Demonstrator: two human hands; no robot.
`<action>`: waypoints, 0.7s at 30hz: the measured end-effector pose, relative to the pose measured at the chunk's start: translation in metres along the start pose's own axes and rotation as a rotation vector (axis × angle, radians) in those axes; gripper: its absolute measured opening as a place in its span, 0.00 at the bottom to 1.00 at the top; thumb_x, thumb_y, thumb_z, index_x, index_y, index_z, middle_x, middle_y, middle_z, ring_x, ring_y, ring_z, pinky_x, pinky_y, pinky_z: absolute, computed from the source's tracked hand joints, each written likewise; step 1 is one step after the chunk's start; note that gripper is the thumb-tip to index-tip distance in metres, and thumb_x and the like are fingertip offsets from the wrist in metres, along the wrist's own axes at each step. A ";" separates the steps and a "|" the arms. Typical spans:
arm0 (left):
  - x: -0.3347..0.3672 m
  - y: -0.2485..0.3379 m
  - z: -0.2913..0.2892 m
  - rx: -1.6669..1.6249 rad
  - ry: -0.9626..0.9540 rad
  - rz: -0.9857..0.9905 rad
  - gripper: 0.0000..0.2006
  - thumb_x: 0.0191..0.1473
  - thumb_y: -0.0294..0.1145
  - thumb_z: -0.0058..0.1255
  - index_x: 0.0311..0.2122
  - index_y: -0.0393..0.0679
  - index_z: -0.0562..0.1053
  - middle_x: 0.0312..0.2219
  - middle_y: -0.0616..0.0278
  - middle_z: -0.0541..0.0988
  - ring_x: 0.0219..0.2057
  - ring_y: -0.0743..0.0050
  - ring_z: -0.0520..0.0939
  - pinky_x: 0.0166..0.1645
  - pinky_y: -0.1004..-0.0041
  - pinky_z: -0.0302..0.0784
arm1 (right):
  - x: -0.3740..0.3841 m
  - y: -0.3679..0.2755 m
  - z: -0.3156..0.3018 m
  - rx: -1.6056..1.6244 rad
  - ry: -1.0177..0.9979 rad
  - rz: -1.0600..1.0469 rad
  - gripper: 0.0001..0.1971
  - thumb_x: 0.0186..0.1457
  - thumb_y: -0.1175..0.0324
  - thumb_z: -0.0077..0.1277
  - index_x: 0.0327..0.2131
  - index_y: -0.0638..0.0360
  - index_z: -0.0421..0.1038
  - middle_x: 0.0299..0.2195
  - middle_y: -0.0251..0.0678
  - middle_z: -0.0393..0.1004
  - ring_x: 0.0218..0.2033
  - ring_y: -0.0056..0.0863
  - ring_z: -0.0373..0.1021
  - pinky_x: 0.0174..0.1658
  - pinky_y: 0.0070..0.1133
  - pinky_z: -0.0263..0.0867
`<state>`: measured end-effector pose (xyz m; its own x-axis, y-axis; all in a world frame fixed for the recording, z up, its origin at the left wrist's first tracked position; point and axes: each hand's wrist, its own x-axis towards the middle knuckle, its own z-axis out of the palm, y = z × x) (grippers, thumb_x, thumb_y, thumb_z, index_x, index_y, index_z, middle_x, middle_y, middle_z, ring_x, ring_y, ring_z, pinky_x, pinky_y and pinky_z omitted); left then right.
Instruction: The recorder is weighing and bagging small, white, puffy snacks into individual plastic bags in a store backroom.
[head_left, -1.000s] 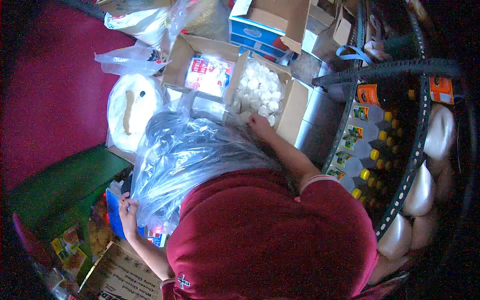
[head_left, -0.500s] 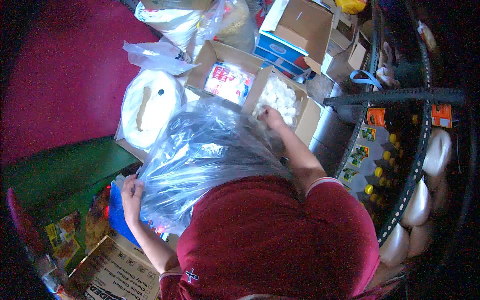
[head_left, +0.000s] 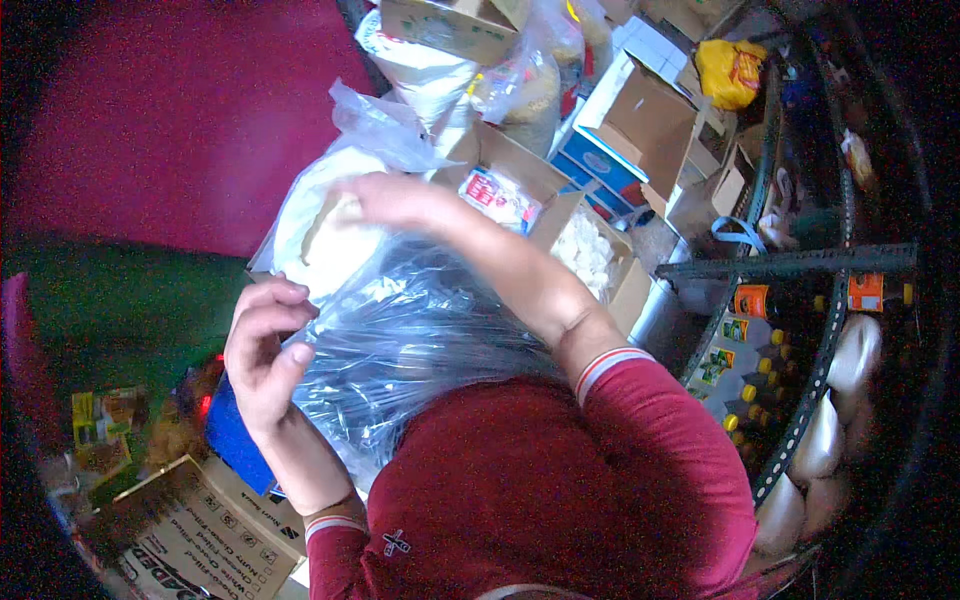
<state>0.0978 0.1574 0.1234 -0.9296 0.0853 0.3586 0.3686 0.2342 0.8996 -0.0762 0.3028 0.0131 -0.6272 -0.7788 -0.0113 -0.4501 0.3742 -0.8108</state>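
Right hand [head_left: 375,200]: over the white bag [head_left: 350,268], blurred, grip cannot be told. Left hand [head_left: 262,365]: thumb and fingers apart, beside the clear bag [head_left: 400,330] before the torso. Step: apparently a reach, calling next for careful finger placement.

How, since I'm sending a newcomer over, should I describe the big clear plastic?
Find the maroon shirt filling the lower middle. Just beyond its front, right of the left hand, spreads the big clear plastic. Its shiny, see-through creases set it apart from the opaque brown cartons beyond.
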 end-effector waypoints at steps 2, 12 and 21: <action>-0.007 0.015 -0.016 0.108 0.049 0.183 0.12 0.38 0.37 0.54 0.27 0.40 0.70 0.32 0.55 0.71 0.33 0.67 0.72 0.50 0.58 0.59 | -0.018 -0.016 0.010 -0.200 0.198 -0.178 0.23 0.45 0.58 0.51 0.46 0.51 0.64 0.46 0.41 0.65 0.49 0.37 0.61 0.52 0.35 0.52; -0.016 0.068 0.004 0.123 0.505 0.419 0.18 0.34 0.52 0.58 0.21 0.50 0.67 0.31 0.61 0.68 0.22 0.76 0.70 0.51 0.56 0.59 | -0.145 -0.139 -0.086 0.078 1.082 -0.851 0.17 0.40 0.60 0.56 0.31 0.54 0.63 0.38 0.45 0.66 0.41 0.36 0.64 0.47 0.31 0.58; -0.046 0.112 -0.014 -0.265 0.339 0.776 0.07 0.40 0.41 0.51 0.22 0.56 0.66 0.27 0.68 0.62 0.25 0.72 0.63 0.58 0.48 0.37 | -0.206 -0.211 -0.118 0.025 1.271 -1.277 0.18 0.38 0.38 0.47 0.30 0.30 0.74 0.44 0.22 0.66 0.46 0.30 0.55 0.50 0.50 0.33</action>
<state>0.1823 0.1659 0.2112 -0.3807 -0.1747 0.9081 0.9226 -0.0060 0.3857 0.0730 0.4436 0.2553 0.0050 0.2761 0.9611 -0.9943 -0.1010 0.0342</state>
